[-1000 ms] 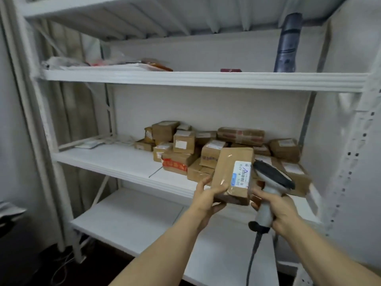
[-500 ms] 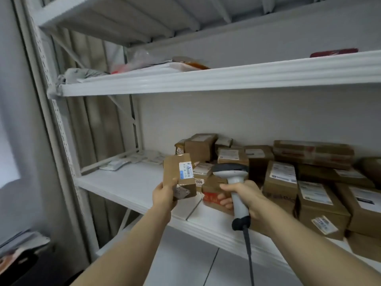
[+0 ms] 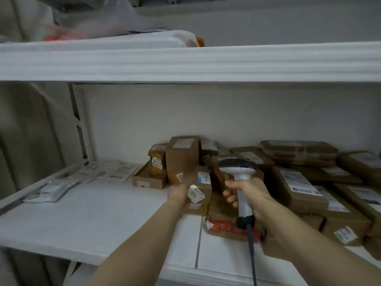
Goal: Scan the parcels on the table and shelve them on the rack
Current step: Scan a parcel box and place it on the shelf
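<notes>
White rack shelf [image 3: 92,213] — left hand [image 3: 177,191] fingers grip a small parcel [image 3: 203,182] — right hand [image 3: 253,195] fingers clamp the scanner [image 3: 237,164].

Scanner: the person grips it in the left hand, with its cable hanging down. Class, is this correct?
No. The head view shows the scanner gripped in the right hand, not the left; its cable does hang down. The left hand holds a parcel.

Parcel [image 3: 204,187]: brown cardboard, matt; white paper labels, one crinkled under clear glossy film. Scanner [image 3: 240,174]: smooth plastic, pale grey grip, dark head, slight sheen. Cable [image 3: 252,256]: dark, looks rubbery. Shelf [image 3: 82,219]: white, smooth, matt. Pouches [image 3: 49,190]: clear shiny plastic. Boxes [image 3: 182,157]: matt cardboard, some taped.
</notes>
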The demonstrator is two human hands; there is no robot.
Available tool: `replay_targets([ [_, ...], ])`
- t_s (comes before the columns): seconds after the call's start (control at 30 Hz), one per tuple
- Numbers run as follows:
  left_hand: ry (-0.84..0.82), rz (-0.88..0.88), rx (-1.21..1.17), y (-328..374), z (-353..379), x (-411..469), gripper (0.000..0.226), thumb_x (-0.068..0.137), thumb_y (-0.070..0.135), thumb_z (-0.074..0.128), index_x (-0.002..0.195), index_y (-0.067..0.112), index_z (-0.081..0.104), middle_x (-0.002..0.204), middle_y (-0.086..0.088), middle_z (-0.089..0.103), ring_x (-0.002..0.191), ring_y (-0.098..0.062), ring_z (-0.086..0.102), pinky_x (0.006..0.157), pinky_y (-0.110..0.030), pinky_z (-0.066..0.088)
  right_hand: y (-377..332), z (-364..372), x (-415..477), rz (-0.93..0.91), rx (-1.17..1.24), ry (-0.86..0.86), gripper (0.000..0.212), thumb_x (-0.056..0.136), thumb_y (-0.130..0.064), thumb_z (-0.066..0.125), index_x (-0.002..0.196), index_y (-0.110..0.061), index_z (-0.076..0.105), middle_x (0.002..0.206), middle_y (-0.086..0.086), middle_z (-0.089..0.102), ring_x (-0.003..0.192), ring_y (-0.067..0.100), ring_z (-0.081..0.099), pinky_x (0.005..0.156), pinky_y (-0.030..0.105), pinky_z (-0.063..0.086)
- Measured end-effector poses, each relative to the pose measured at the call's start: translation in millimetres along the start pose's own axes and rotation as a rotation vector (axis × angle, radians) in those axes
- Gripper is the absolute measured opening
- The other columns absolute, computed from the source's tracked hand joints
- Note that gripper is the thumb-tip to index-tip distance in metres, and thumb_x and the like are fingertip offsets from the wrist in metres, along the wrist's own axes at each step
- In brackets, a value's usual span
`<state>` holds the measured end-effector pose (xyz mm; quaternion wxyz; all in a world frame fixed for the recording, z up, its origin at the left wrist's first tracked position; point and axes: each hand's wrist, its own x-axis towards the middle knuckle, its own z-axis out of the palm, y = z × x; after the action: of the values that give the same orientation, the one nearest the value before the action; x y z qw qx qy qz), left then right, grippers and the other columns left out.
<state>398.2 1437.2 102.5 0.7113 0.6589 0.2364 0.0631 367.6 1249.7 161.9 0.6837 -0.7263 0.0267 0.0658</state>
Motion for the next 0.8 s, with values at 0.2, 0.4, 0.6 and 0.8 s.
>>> replay_targets([
  [0.2, -0.094, 0.119, 0.232, 0, 2, 33, 0.067, 0.082, 0.031, 0.072, 0.141, 0.015, 0.044, 0.126, -0.011, 0.06, 0.116, -0.029, 0.057, 0.1, -0.039, 0.048, -3, 27, 6, 0.037, 0.007, 0.086, 0.008, 0.085, -0.009, 0.069, 0.081, -0.005, 0.064, 0.064, 0.01, 0.069, 0.051, 0.016, 0.061, 0.044, 0.022, 0.049],
  [0.4, -0.115, 0.305, 0.457, -5, -6, 50, 0.06, 0.083, 0.021, 0.073, 0.138, 0.018, 0.048, 0.123, -0.008, 0.065, 0.111, -0.027, 0.061, 0.096, -0.041, 0.05, -4, 42, 6, 0.025, 0.012, 0.098, 0.007, 0.086, -0.008, 0.068, 0.085, -0.002, 0.064, 0.063, 0.009, 0.067, 0.049, 0.015, 0.059, 0.044, 0.022, 0.048],
  [0.6, -0.093, 0.302, 0.515, -7, -2, 55, 0.071, 0.083, 0.027, 0.072, 0.143, 0.014, 0.037, 0.13, -0.012, 0.057, 0.116, -0.03, 0.056, 0.096, -0.04, 0.049, -1, 43, 7, 0.017, -0.025, 0.157, 0.009, 0.085, -0.011, 0.07, 0.086, -0.004, 0.065, 0.06, 0.006, 0.069, 0.048, 0.013, 0.06, 0.044, 0.022, 0.049],
  [0.8, 0.195, 0.689, 0.507, -3, 4, 2, 0.078, 0.076, 0.022, 0.071, 0.144, 0.011, 0.033, 0.138, -0.012, 0.033, 0.128, -0.027, 0.028, 0.099, -0.035, 0.035, 5, 27, -14, 0.005, -0.008, 0.185, 0.011, 0.084, -0.01, 0.07, 0.092, -0.003, 0.067, 0.062, 0.008, 0.069, 0.046, 0.013, 0.06, 0.043, 0.023, 0.048],
])
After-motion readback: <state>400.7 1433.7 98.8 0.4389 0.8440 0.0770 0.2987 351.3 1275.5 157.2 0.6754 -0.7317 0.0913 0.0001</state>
